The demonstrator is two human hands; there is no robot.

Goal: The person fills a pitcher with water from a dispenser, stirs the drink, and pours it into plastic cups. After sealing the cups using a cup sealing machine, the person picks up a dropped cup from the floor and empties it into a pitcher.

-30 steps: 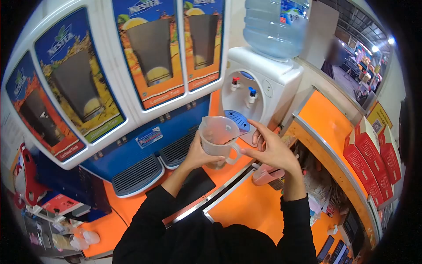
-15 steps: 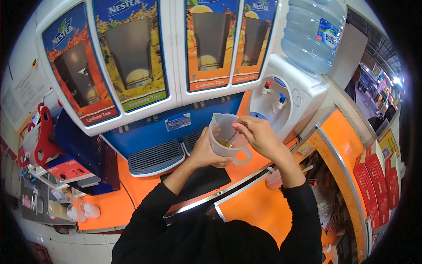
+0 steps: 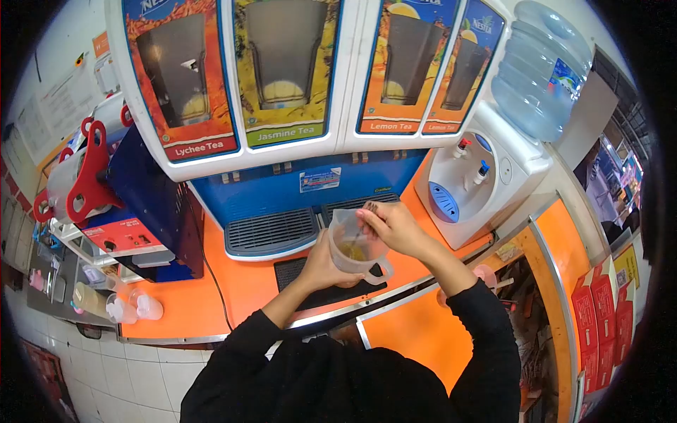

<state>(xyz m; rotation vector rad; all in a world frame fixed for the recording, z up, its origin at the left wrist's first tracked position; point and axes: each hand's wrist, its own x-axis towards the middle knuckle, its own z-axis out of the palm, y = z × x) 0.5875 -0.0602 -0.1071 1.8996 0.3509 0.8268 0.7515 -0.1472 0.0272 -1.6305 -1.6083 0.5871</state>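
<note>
My left hand [image 3: 326,265] is wrapped round the side of a translucent plastic measuring jug [image 3: 345,227], held tilted above the counter. A little yellowish-brown liquid [image 3: 357,251] lies in the bottom of the jug. At the jug's mouth my right hand [image 3: 396,227] is closed in a pinch on a thin spoon [image 3: 371,207]. Its lower end goes down into the jug and is hard to make out. The jug's handle [image 3: 383,271] points toward my right forearm. Beneath the jug is a black mat [image 3: 290,271].
Ahead stands a tea dispenser [image 3: 250,156] with drip trays [image 3: 271,235]. To its right is a water dispenser [image 3: 493,173] with a large bottle [image 3: 541,77]. A blue-and-red machine [image 3: 134,236] and plastic cups [image 3: 148,307] are at left. Red boxes [image 3: 596,321] are stacked at right.
My view has shifted, so the dispensers appear farther right. The jug sits slightly lower in view and tilts more, with both hands keeping their hold on the jug and spoon.
</note>
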